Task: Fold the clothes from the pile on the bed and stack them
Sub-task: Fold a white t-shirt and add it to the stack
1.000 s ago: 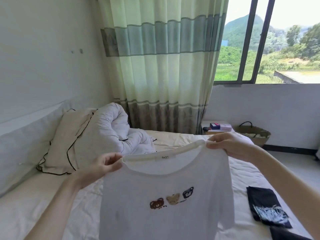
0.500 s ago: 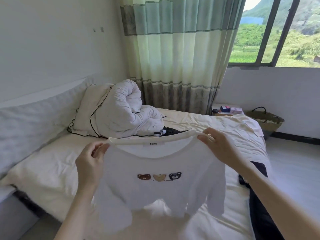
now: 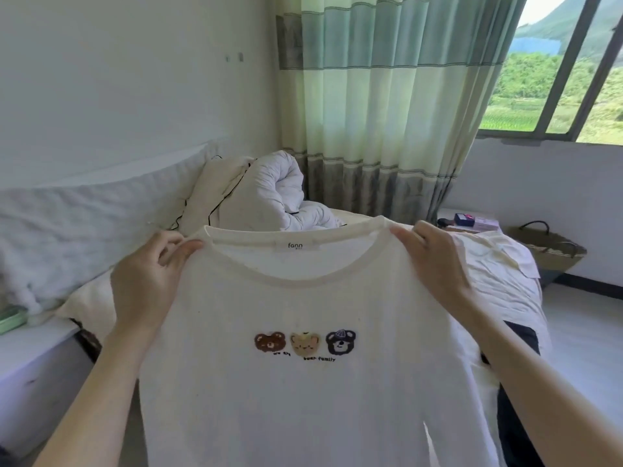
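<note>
One white T-shirt (image 3: 303,382), two hands, three bear faces (image 3: 305,342), one basket (image 3: 547,246).

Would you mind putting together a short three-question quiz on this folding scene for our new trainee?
1. True or false: the white T-shirt lies folded flat on the bed.
2. What holds the shirt's right shoulder? A) right hand B) nothing C) the curtain
3. Fill in: the shirt's print shows three ___ faces.

Key:
1. False; it is held up, unfolded, by the left hand and the right hand.
2. A
3. bear
</note>
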`<move>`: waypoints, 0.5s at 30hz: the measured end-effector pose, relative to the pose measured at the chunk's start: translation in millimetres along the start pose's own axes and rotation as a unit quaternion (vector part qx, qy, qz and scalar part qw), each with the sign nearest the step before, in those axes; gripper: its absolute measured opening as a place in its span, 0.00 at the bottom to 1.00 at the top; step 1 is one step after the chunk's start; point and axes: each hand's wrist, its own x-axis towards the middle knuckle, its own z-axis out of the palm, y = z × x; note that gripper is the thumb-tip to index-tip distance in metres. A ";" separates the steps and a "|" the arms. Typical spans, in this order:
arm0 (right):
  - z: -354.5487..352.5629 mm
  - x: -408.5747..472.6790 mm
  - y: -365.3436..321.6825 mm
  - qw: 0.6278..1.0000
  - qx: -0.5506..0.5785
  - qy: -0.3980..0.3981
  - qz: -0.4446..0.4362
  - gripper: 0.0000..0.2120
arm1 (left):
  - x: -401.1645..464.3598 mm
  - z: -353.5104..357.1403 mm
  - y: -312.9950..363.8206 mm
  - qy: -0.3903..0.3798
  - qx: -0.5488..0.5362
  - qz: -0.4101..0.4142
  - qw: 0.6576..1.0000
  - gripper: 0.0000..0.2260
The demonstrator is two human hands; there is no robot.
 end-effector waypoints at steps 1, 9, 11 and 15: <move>10.4 -6.7 3.3 0.999 0.021 -0.030 0.011 0.26 | -7.3 -3.7 -12.7 -0.027 0.000 -0.003 1.000 0.12; 82.5 -56.7 9.1 0.982 0.000 -0.186 0.021 0.17 | -50.0 -29.7 -115.8 -0.160 0.035 -0.017 0.986 0.05; 107.0 -59.9 -0.8 0.981 -0.014 -0.190 0.041 0.14 | -47.0 -31.2 -137.3 -0.166 0.034 -0.037 0.985 0.04; 157.1 -55.0 -24.1 0.984 -0.063 -0.152 0.065 0.10 | -21.9 -29.1 -179.5 -0.179 0.031 -0.033 0.983 0.04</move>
